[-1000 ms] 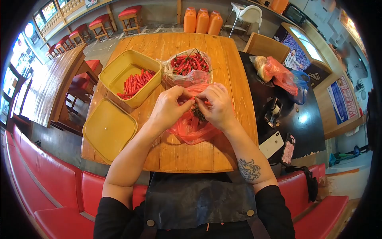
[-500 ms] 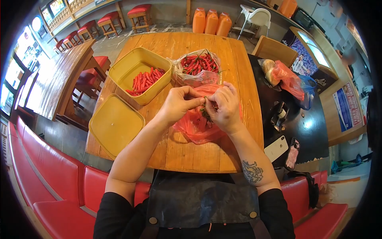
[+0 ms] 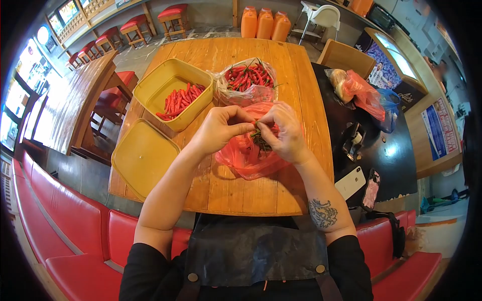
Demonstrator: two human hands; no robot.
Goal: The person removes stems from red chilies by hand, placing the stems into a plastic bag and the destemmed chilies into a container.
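Note:
My left hand (image 3: 221,131) pinches a small red chili (image 3: 254,123) between thumb and forefinger, mostly hidden by the fingertips. Against it, my right hand (image 3: 285,134) is closed in a pinch at the chili's stem end. Below both hands spreads a red plastic bag (image 3: 238,159) with a heap of green chili stems (image 3: 261,143) on it. Behind them, a clear plastic bag (image 3: 258,94) holds many red chilies (image 3: 248,76) with stems. To the left, a yellow plastic tub (image 3: 200,109) contains red chilies (image 3: 179,102) that look stemless.
The tub's yellow lid (image 3: 143,158) lies on the wooden table (image 3: 246,200), left of my forearm. On the black table (image 3: 394,175) at right are a white phone (image 3: 350,184), a pink-patterned case (image 3: 370,189) and filled plastic bags (image 3: 359,89). Red bench seats (image 3: 83,271) surround my side.
Both hands stay pinched together over the red bag, with only a slight shift of the fingers. The view has moved a little; nothing else has visibly changed place.

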